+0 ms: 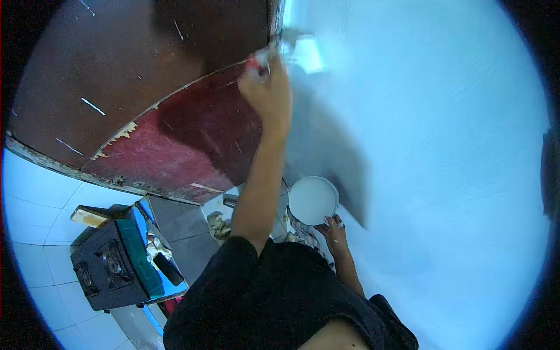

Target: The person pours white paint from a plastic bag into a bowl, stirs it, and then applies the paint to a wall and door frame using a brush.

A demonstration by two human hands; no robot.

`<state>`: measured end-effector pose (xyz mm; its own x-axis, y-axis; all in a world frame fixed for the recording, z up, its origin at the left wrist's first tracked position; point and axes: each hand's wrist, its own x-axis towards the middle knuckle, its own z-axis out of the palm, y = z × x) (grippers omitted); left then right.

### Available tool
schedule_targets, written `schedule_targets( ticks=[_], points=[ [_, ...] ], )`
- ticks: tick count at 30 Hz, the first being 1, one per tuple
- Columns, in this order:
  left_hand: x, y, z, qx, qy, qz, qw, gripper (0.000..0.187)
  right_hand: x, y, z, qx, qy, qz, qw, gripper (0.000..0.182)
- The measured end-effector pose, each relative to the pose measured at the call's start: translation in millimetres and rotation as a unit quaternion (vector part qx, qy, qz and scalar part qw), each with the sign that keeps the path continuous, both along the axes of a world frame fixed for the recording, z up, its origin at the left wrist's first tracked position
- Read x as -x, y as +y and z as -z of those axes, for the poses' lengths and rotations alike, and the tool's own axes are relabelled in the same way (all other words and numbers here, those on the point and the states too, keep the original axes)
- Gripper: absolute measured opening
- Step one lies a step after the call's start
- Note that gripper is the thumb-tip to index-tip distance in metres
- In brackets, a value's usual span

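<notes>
My left hand (268, 96) is raised high at the corner where the brown panel (128, 52) meets the white wall (443, 146). Its fingers are closed around a hand tool with a red end (252, 62); motion blurs it and I cannot tell its kind. A bright, squarish patch shows on the wall just right of those fingers. Lower down, my right hand (334, 232) grips the edge of a round white container (314, 200) from below. White material fills the container, and white smears mark the fingers.
Under the brown panel runs a dark red one (198, 134) with a chipped edge. At lower left stands a black two-burner stove (108, 268) by a blue-topped surface holding a dark phone-like object (168, 269). A crumpled cloth (219, 226) lies on the floor.
</notes>
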<state>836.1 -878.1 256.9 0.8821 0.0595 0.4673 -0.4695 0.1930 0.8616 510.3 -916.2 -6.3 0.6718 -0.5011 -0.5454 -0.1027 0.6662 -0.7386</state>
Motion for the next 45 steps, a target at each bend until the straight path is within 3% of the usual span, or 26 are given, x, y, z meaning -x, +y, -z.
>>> schedule_targets(
  ticks=[2, 3, 5, 7, 8, 11, 14, 16, 18, 20, 22, 24, 27, 29, 31, 34, 36, 39, 42, 45],
  points=[
    [9.0, -5.8, -64.5, 0.212, 0.009, 0.078, 0.974, 0.018, 8.1, -6.9, 15.1, -0.005, -0.021, -0.041, 0.999, 0.047],
    [8.7, -5.6, -82.5, 0.214, 0.009, 0.077, 0.974, 0.018, 6.6, -6.8, 14.8, -0.003, -0.020, -0.042, 0.999, 0.047],
    [8.1, -4.4, -102.3, 0.335, 0.009, 0.175, 0.926, 0.023, -2.4, -0.9, 6.4, 0.003, 0.017, 0.009, 1.000, 0.049],
    [8.3, -9.2, -86.9, 0.361, 0.066, 0.179, 0.913, 0.022, -3.4, -0.1, -3.4, 0.004, -0.004, -0.011, 1.000, 0.050],
    [7.1, -12.9, -69.7, 0.385, 0.125, 0.184, 0.896, 0.021, -2.3, 0.1, -6.1, 0.004, -0.022, -0.028, 0.999, 0.050],
    [11.6, -6.4, 33.3, 0.320, 0.201, 0.176, 0.909, 0.026, 1.6, 2.8, 5.7, 0.002, -0.017, 0.000, 1.000, 0.050],
    [43.4, 11.3, 120.9, 0.308, 0.278, 0.117, 0.903, 0.027, 22.8, -16.2, 86.3, 0.003, -0.045, -0.048, 0.998, 0.052],
    [50.3, 17.7, 174.2, 0.296, 0.307, 0.108, 0.898, 0.027, 25.0, -15.5, 84.2, 0.011, -0.008, -0.029, 0.999, 0.053],
    [48.7, 20.4, 223.3, 0.178, 0.327, -0.003, 0.928, 0.023, 28.8, -9.8, 74.8, 0.018, 0.027, -0.016, 0.999, 0.053],
    [50.3, 19.2, 202.3, 0.171, 0.352, 0.012, 0.920, 0.021, 28.4, -7.5, 60.2, -0.020, -0.041, -0.015, 0.999, 0.052],
    [46.2, 8.3, 175.2, 0.014, 0.213, -0.008, 0.977, 0.022, 28.7, -12.6, 71.9, 0.002, -0.025, -0.030, 0.999, 0.050],
    [56.9, 2.8, 99.2, 0.144, 0.180, 0.037, 0.972, 0.019, 34.0, -13.7, 75.0, 0.023, -0.006, -0.044, 0.999, 0.047],
    [60.4, 1.7, -4.2, 0.212, 0.102, 0.073, 0.969, 0.020, 27.8, -8.0, 48.9, -0.054, 0.004, -0.020, 0.998, 0.047],
    [56.3, 0.9, -43.9, 0.258, 0.088, 0.095, 0.957, 0.021, 23.5, -2.5, 28.5, 0.005, -0.003, -0.037, 0.999, 0.047],
    [48.7, 1.0, -62.8, 0.356, 0.106, 0.197, 0.908, 0.025, 23.6, -4.8, 38.5, -0.007, 0.022, -0.026, 0.999, 0.047],
    [47.6, -6.5, -24.7, 0.349, 0.170, 0.141, 0.911, 0.025, 24.5, -6.1, 47.5, -0.028, 0.042, 0.001, 0.999, 0.047],
    [42.9, -9.2, 46.4, 0.371, 0.276, 0.144, 0.875, 0.024, 23.1, -2.7, 42.7, -0.046, 0.033, 0.029, 0.998, 0.048],
    [63.5, 4.8, 134.9, 0.316, 0.307, 0.065, 0.895, 0.023, 20.2, -0.2, 14.0, -0.042, 0.019, 0.005, 0.999, 0.049],
    [66.7, 12.5, 209.9, 0.202, 0.325, 0.015, 0.924, 0.019, 35.3, -17.7, 89.3, 0.034, -0.019, -0.052, 0.998, 0.050],
    [62.7, 6.4, 193.7, 0.061, 0.288, -0.038, 0.955, 0.019, 40.2, -24.3, 109.4, 0.016, -0.015, -0.067, 0.998, 0.053]
  ],
)
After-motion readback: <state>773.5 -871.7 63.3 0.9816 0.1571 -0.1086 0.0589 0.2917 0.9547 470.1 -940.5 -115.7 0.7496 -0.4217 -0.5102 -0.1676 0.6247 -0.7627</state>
